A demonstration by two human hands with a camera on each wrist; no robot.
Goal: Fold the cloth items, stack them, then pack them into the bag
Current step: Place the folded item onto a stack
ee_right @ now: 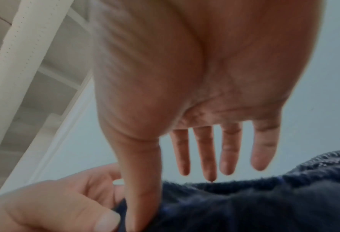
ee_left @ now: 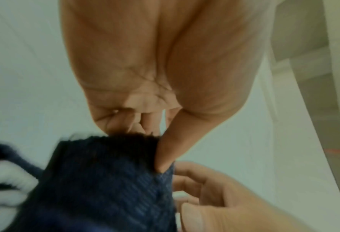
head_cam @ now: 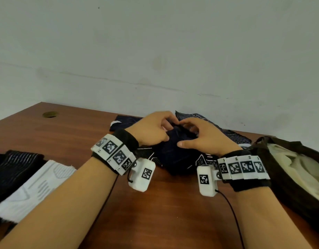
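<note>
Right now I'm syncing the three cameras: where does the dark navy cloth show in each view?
Head: dark navy cloth at centre, under both hands.
Left wrist: lower left, left hand pinching its top edge.
Right wrist: lower right, below the right hand with its fingers straight.
Shared landmark: the cloth edge where both thumbs meet.

Both forearms reach forward side by side, wrists strapped with marker bands. The left hand [head_cam: 151, 129] curls its fingers [ee_left: 125, 124] and thumb in a pinch, while the right hand [head_cam: 203, 135], just beside it, extends its fingers [ee_right: 227, 150] straight, thumb pressing down.
</note>
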